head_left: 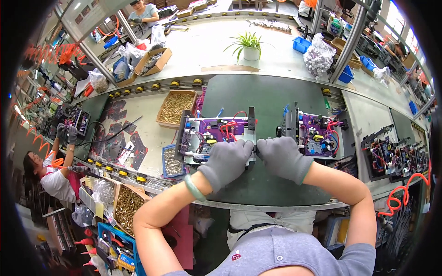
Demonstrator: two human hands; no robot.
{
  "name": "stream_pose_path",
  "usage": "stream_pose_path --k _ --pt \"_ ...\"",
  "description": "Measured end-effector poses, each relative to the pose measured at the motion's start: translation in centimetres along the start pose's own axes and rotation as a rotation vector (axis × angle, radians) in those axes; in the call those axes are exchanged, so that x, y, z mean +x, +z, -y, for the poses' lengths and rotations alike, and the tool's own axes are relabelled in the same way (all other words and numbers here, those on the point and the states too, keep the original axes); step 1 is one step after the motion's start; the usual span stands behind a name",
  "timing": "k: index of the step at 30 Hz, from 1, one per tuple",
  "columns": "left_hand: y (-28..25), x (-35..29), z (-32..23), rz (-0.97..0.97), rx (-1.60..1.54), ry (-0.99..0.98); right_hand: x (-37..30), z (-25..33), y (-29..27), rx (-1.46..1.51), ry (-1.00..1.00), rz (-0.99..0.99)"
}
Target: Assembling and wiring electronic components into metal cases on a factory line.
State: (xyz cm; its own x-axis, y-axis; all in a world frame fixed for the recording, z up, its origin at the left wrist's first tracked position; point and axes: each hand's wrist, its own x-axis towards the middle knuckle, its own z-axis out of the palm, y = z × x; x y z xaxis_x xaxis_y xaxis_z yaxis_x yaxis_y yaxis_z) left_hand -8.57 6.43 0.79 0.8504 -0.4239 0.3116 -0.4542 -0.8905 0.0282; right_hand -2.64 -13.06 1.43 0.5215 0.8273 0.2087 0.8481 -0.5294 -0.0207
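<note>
In front of me on the green work surface lies an open metal chassis with a purple circuit board (207,133), coloured wires and black end panels. My left hand (228,163), in a grey glove, is closed over the near right corner of this chassis. My right hand (284,158), gloved the same way, is closed with its fingertips beside the chassis's right end, close to my left fingertips. Whatever is between the right fingers is hidden. Just beyond the right hand sits a second chassis with a purple board (320,138), a black front panel and red wires.
Left of the chassis stand a cardboard box of brass-coloured parts (177,106) and a blue tray of small silver parts (172,161). More assembled units (391,154) are at the right. A potted plant (251,53) stands on the far bench. A co-worker (50,172) works at the left.
</note>
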Motion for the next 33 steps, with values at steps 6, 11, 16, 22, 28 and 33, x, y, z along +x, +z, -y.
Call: stream_pose_path --k 6,11,16,22,28,33 --pt "-6.3 -1.5 4.9 0.284 -0.016 -0.086 -2.2 -1.9 -3.1 0.319 -0.025 -0.139" --pt "-8.9 -1.6 4.8 0.047 -1.193 -0.756 -1.0 -1.9 -5.7 0.314 -0.038 -0.196" --pt "-5.7 2.1 1.4 -0.225 -1.239 -0.587 3.2 -1.0 -4.7 0.619 -0.074 -0.5" --pt "-3.7 2.6 1.8 -0.309 -0.984 -0.604 5.2 -0.1 -3.2 0.242 -0.023 -0.548" --pt "-3.6 3.9 2.2 -0.355 -0.481 -0.298 4.5 -2.4 -2.8 0.234 -0.045 -0.527" --pt "-3.1 5.4 3.6 0.292 0.043 -0.312 3.5 -0.8 3.2 0.614 0.234 -0.556"
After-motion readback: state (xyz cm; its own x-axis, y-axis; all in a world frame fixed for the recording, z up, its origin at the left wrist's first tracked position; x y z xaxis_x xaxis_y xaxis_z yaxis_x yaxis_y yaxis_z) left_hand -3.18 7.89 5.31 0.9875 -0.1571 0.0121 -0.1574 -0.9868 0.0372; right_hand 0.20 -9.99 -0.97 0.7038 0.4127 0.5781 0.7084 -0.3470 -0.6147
